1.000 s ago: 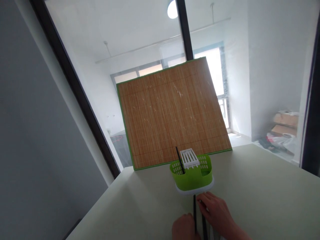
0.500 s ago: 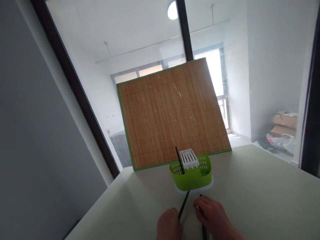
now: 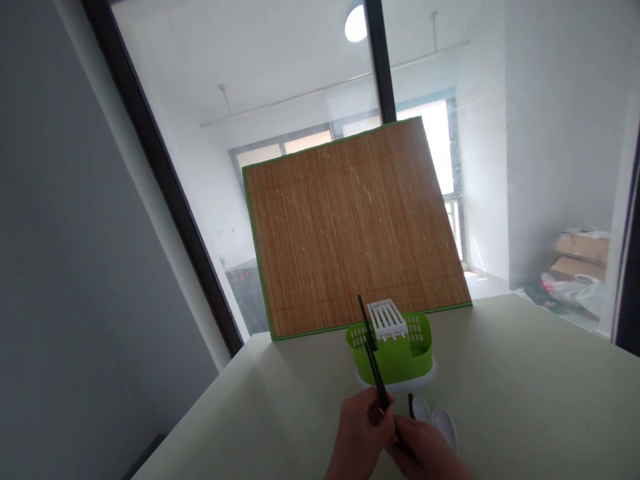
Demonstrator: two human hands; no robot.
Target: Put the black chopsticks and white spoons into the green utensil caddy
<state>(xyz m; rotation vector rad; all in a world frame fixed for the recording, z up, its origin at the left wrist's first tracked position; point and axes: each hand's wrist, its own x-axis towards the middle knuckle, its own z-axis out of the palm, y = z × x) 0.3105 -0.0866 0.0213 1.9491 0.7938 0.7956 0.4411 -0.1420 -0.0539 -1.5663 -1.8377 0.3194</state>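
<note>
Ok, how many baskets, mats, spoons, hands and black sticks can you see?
Green plastic basket with a white base: 1
Brown slatted mat with green edging: 1
White oval-bowled spoons: 2
Bare hands, the left hand and the right hand: 2
Total: 6, without the thin black sticks, which overlap too much to count.

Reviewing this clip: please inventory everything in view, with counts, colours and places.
Held chopsticks: apparently two, black, between the hands
Basket: one, green with white base, on table
Slatted rack: one, white, atop basket
Upright chopstick: at least one, black, in basket
Loose stick: at least one, black, beside spoons
Spoons: two, white, near right hand
Mat: one, brown, green-edged, behind basket
Table: one, pale, below
Window frame bars: three, dark, background
Boxes: at least two, brown, far right
Lamp: one, white, top
Left hand, right hand: bare, lower centre
</note>
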